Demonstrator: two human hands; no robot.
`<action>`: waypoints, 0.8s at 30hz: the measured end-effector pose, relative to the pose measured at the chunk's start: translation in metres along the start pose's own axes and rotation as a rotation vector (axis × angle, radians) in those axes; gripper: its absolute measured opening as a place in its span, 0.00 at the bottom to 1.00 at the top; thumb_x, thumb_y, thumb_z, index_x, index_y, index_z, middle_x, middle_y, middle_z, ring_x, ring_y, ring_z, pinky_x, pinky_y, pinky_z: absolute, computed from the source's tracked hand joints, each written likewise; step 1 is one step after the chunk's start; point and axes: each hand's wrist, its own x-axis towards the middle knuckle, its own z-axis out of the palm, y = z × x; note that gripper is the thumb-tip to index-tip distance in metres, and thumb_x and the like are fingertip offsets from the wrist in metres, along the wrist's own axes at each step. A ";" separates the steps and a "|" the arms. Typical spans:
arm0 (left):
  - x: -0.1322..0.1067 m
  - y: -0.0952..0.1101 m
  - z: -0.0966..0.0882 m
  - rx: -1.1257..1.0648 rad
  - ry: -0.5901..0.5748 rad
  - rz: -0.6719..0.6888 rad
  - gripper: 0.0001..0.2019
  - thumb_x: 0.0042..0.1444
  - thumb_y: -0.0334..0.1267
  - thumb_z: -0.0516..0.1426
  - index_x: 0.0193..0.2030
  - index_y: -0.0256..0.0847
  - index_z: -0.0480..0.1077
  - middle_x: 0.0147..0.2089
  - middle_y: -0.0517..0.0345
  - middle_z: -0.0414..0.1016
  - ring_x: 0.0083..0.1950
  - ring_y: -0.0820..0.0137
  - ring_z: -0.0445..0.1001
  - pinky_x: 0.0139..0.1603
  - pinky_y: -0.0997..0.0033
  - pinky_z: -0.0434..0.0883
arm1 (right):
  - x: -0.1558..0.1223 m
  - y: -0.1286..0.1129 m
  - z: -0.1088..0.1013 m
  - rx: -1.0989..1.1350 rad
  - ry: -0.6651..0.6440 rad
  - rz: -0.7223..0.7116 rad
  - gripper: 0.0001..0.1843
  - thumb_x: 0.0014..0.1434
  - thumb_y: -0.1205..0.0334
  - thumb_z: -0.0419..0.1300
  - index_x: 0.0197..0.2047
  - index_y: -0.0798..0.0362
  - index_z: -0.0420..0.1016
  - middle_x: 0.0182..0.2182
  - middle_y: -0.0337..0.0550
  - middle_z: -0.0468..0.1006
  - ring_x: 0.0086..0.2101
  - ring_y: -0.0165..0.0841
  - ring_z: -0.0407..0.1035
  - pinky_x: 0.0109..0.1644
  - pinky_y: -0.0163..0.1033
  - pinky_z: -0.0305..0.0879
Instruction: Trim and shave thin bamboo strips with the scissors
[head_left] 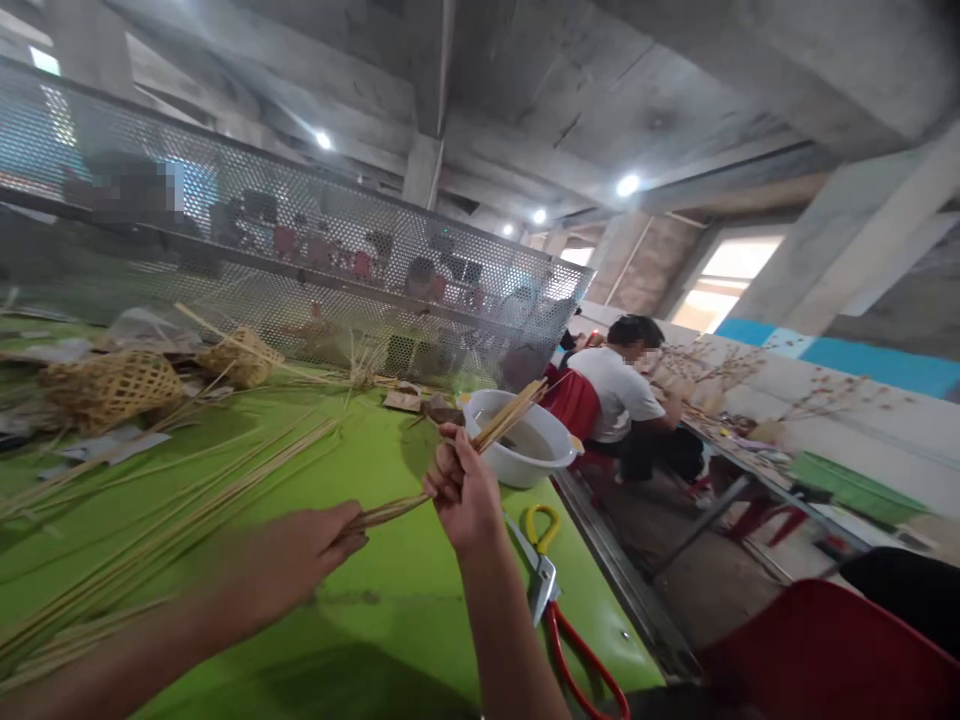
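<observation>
While R hand (463,485) upright round strips (514,413), L hand (319,535) lower, near-horiz.

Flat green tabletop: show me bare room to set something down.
Bare patches: between the left forearm and right forearm; farther off, between loose tan strips and the white round plastic basin. Crowded: far left, around woven tan baskets.

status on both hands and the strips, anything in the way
Left hand gripping strips, right hand closed around them. Scissors beside right forearm, possible snag. Basin just beyond right hand.
</observation>
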 end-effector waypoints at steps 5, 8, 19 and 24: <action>-0.004 0.010 -0.026 0.225 -0.036 0.101 0.17 0.63 0.48 0.44 0.39 0.43 0.70 0.32 0.55 0.76 0.32 0.63 0.73 0.29 0.69 0.57 | -0.019 -0.040 -0.004 -0.286 0.072 -0.172 0.12 0.62 0.51 0.57 0.39 0.51 0.69 0.16 0.25 0.48 0.16 0.21 0.40 0.19 0.28 0.44; 0.009 0.017 -0.035 0.329 0.092 0.177 0.16 0.64 0.46 0.45 0.37 0.42 0.71 0.31 0.55 0.76 0.30 0.64 0.72 0.28 0.69 0.57 | -0.025 -0.063 -0.011 -0.644 0.002 -0.223 0.16 0.64 0.47 0.53 0.39 0.52 0.70 0.18 0.30 0.62 0.16 0.22 0.46 0.19 0.29 0.46; 0.156 0.091 -0.062 0.633 0.477 0.479 0.09 0.61 0.37 0.53 0.40 0.36 0.73 0.38 0.47 0.77 0.43 0.59 0.74 0.47 0.56 0.62 | 0.020 -0.167 -0.046 -1.896 -0.013 -0.443 0.15 0.66 0.54 0.46 0.46 0.50 0.69 0.25 0.36 0.73 0.26 0.30 0.67 0.31 0.32 0.57; 0.238 0.128 -0.038 0.614 0.440 0.467 0.08 0.60 0.37 0.55 0.40 0.36 0.73 0.41 0.50 0.77 0.47 0.60 0.73 0.53 0.52 0.64 | 0.063 -0.193 -0.101 -2.168 0.133 -0.302 0.15 0.67 0.57 0.43 0.49 0.52 0.65 0.27 0.39 0.75 0.28 0.33 0.70 0.31 0.33 0.55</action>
